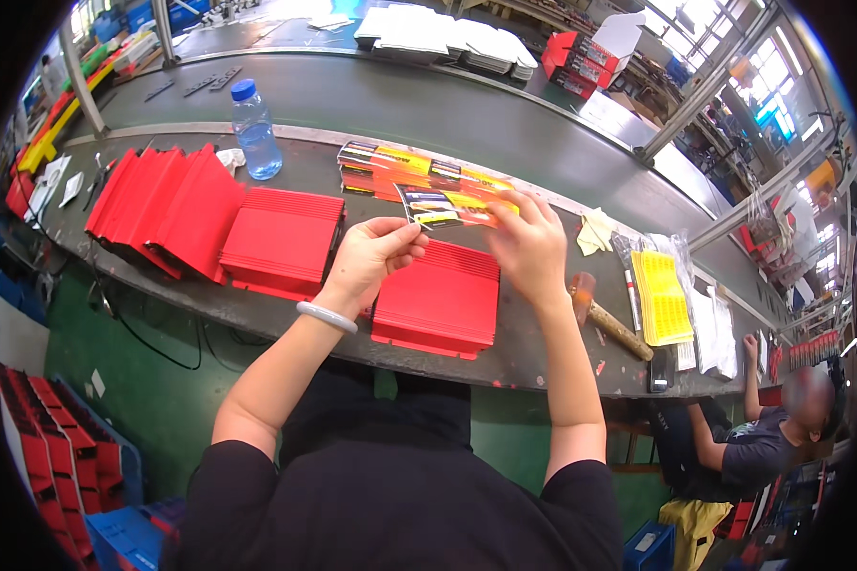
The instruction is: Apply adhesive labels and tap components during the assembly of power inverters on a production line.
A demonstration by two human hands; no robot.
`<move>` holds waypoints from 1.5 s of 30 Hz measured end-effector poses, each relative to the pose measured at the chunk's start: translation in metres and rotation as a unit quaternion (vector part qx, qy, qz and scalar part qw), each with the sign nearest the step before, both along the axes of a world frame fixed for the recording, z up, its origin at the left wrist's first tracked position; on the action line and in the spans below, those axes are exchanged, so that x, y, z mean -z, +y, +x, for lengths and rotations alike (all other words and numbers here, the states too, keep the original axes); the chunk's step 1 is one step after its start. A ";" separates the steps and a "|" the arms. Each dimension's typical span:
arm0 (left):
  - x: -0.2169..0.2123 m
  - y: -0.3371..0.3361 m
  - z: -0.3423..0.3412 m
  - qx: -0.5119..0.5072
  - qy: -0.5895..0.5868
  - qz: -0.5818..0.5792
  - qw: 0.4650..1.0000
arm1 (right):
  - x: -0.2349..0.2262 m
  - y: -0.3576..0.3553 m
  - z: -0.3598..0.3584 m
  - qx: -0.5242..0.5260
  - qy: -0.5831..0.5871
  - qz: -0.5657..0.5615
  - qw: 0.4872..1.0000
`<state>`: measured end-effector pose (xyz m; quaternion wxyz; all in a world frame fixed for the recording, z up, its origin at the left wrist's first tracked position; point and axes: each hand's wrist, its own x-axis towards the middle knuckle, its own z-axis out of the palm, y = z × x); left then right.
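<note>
Between my two hands, above the bench, is a thin printed label (443, 206) in black, yellow and orange. My left hand (376, 255), with a pale bangle at its wrist, pinches the label's left corner. The fingers of my right hand (531, 246) close on its right side. Just below lies a ribbed red metal case (438, 303), partly covered by my hands. To its left lies a second red case (286, 233), beside several more red cases (171, 205) leaning in a row. Stacks of similar labels (376, 162) stand just beyond my hands.
A water bottle (256, 133) stands behind the red cases. Right of my right hand lie a wooden-handled mallet (619, 328), yellow sheets (662, 300) and a phone (660, 371). A conveyor belt (390, 95) runs behind the bench. Another person (762, 443) sits at the far right.
</note>
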<state>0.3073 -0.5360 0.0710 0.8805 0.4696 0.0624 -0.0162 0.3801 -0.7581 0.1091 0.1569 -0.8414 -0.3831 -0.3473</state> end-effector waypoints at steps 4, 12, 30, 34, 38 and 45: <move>0.006 0.000 0.006 -0.007 -0.023 -0.023 0.999 | -0.004 0.027 -0.018 -0.113 0.146 0.158 0.970; 0.005 0.003 0.003 -0.004 -0.095 0.005 0.995 | 0.004 0.060 -0.025 -0.155 0.169 0.173 0.958; -0.014 0.011 -0.006 -0.037 -0.196 0.114 0.973 | -0.022 0.068 -0.033 -0.162 0.127 0.154 0.966; -0.019 0.006 -0.009 -0.058 -0.202 0.115 0.971 | -0.037 0.068 -0.034 -0.133 0.014 0.053 0.990; -0.024 0.004 -0.008 -0.094 -0.208 0.188 0.955 | -0.043 0.072 -0.038 -0.117 -0.028 0.026 0.992; -0.035 0.000 0.010 -0.061 -0.237 0.210 0.947 | -0.031 0.066 -0.016 -0.144 0.119 0.188 0.964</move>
